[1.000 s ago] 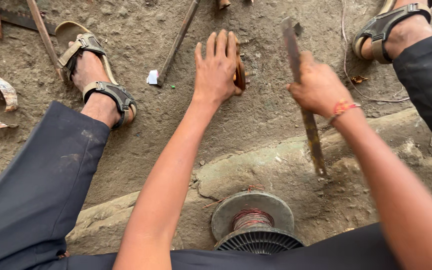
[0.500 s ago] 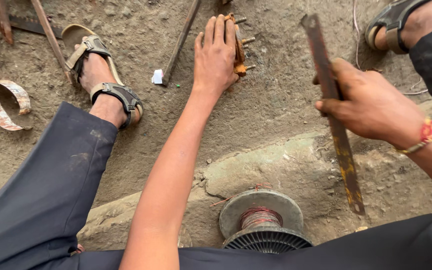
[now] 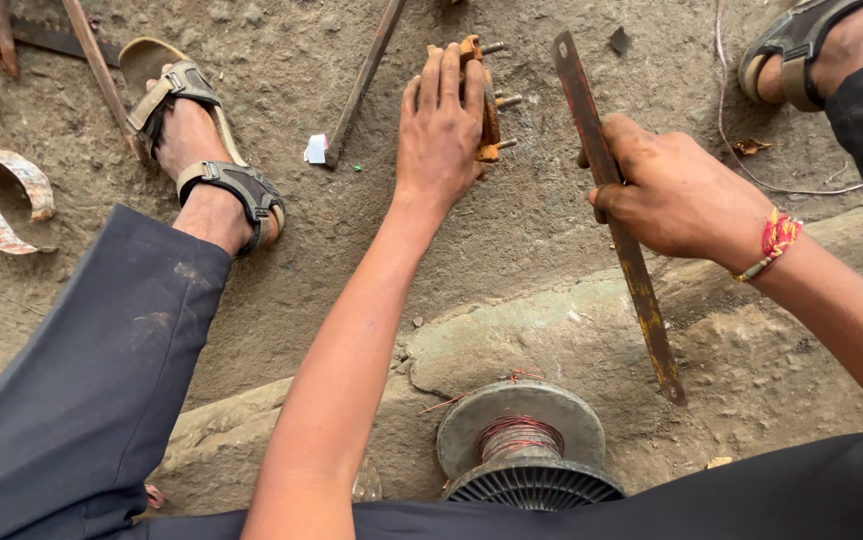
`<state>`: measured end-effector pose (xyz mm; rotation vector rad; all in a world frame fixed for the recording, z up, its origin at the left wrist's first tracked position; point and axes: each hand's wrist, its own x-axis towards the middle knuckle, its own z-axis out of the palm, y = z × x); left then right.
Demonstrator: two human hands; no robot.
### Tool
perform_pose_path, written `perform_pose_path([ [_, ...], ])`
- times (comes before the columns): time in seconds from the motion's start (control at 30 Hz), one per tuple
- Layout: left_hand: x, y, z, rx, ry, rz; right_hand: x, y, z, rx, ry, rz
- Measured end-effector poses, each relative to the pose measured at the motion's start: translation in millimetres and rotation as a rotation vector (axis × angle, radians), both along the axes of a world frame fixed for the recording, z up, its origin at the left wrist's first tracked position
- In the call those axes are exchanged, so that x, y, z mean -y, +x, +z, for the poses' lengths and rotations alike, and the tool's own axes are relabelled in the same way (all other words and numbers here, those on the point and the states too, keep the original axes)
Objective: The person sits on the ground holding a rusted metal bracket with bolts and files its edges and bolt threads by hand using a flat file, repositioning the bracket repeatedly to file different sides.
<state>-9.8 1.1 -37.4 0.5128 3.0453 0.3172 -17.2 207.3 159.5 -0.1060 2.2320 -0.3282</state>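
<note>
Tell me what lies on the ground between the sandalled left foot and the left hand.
Head view: a thin dark rod with a white scrap beside its lower end.

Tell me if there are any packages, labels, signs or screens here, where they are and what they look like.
No packages, signs or screens.
Small white scrap, maybe a label: lies on the dirt ground beside the lower end of a rusty bar, left of the left hand; roughly square, plain white.

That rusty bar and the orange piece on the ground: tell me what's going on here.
A person sits on dirt ground. Their right hand is closed around a long rusty flat bar, held at a slant above the ground. Their left hand lies on a rusty orange part with protruding pins. A round motor piece wound with copper wire sits close in front of them, beside a stone ledge.
</note>
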Motion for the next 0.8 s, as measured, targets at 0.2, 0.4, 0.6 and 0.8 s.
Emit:
perform_pose_path([
  [0.2, 0, 3, -1, 0.01, 0.001, 0.008, 4, 2, -10, -0.055, -0.052, 0.047],
  [0.4, -2, 2, 23, -0.051, 0.036, 0.011, 14, -2, -7, 0.047, 0.097, 0.024],
  [0.6, -6, -6, 41, 0.274, 0.004, -0.068, 16, -1, -4, 0.146, 0.256, 0.073],
  [0.8, -10, 21, 29, 0.049, 0.055, -0.084, 9, 22, -30, 0.151, 0.286, 0.186],
])
